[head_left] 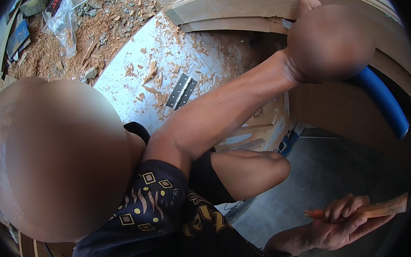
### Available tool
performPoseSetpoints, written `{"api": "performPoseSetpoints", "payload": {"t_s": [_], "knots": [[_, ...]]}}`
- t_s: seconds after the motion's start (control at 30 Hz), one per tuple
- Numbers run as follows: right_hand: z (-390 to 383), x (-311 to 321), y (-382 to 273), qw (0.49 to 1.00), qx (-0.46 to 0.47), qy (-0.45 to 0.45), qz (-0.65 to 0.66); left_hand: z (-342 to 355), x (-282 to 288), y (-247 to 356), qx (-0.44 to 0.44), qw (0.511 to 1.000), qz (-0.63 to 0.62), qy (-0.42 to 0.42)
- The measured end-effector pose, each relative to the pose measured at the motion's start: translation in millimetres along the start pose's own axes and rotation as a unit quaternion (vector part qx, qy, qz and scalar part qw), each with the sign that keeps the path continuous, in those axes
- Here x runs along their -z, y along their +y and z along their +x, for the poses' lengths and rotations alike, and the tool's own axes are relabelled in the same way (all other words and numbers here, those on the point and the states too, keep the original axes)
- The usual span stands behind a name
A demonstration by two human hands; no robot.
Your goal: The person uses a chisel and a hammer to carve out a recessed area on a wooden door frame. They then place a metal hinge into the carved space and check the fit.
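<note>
At the upper right my left hand (329, 44), mostly smeared by blur, is closed round a blue-handled chisel (382, 102). Its handle slants down to the right. A small grey blade tip shows against the edge of a pale wooden panel (234, 5), where one finger rests. Lower right, my right hand (338, 222) grips a wooden handle (385, 207); its right end lies near the dark rim, and I see no tool head. A dark metal hinge (182, 91) lies spread flat on a whitish sheet (122, 50), beyond my left forearm.
Wood chips (152, 72) litter the sheet. Sawdust and small stones (95, 14) cover the ground behind, with a clear plastic bag (65, 26). A bent knee (266, 169) stands above the grey floor (310, 173). A large blurred rounded shape (58, 159) fills the left.
</note>
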State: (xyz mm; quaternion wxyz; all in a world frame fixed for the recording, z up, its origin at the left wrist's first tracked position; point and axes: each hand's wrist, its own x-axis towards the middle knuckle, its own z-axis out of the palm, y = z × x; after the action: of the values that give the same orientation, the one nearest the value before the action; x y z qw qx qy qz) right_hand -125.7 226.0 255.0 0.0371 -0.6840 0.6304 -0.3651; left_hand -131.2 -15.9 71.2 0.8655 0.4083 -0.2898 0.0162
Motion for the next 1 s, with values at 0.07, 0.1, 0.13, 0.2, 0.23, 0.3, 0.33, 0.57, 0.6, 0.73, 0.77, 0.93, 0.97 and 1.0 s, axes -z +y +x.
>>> {"api": "performPoseSetpoints", "payload": {"t_s": [0.07, 0.1, 0.13, 0.2, 0.23, 0.3, 0.33, 0.57, 0.6, 0.73, 0.77, 0.93, 0.97, 1.0], "knots": [[1, -3, 3, 1.000, 0.001, 0.002, -0.013, 0, -1, -1, -0.006, 1.000, 0.002, 0.008], [2, -5, 4, 1.000, 0.003, 0.003, -0.018, 1, -1, -3, -0.011, 1.000, 0.003, 0.013], [1, -6, 5, 0.999, -0.030, -0.010, -0.024, 2, 0, -4, -0.011, 1.000, 0.002, 0.013], [2, -3, 2, 0.999, -0.014, 0.004, 0.029, -1, 2, -2, -0.004, 1.000, -0.001, 0.013], [3, -3, 1, 0.998, -0.006, 0.011, 0.056, -1, 1, -3, -0.006, 1.000, -0.010, 0.009], [1, -9, -1, 0.999, 0.007, 0.032, -0.001, 2, -1, -5, -0.012, 1.000, -0.024, 0.004], [0, -6, 0, 0.999, -0.014, 0.009, -0.027, 2, 2, -4, -0.012, 1.000, -0.025, 0.000], [2, -7, 5, 1.000, -0.006, 0.003, 0.020, 1, 1, -6, -0.019, 0.999, -0.024, 0.025], [1, -8, 8, 1.000, -0.029, -0.001, 0.002, 2, 2, -8, -0.021, 0.999, -0.020, 0.027], [2, -4, 7, 1.000, -0.004, 0.007, 0.026, -2, 4, -4, -0.015, 1.000, -0.012, -0.003], [3, -6, 8, 0.999, 0.013, 0.007, 0.050, -1, 3, -4, -0.012, 1.000, -0.015, -0.005], [0, -5, 12, 1.000, -0.016, -0.008, 0.017, -1, 3, -8, -0.015, 1.000, 0.002, 0.003], [1, -6, 12, 1.000, 0.000, -0.008, 0.026, 0, 1, -8, -0.017, 1.000, 0.000, 0.009], [1, -7, 12, 0.999, 0.015, -0.008, 0.034, -1, 0, -8, -0.019, 1.000, -0.002, 0.014]]}}
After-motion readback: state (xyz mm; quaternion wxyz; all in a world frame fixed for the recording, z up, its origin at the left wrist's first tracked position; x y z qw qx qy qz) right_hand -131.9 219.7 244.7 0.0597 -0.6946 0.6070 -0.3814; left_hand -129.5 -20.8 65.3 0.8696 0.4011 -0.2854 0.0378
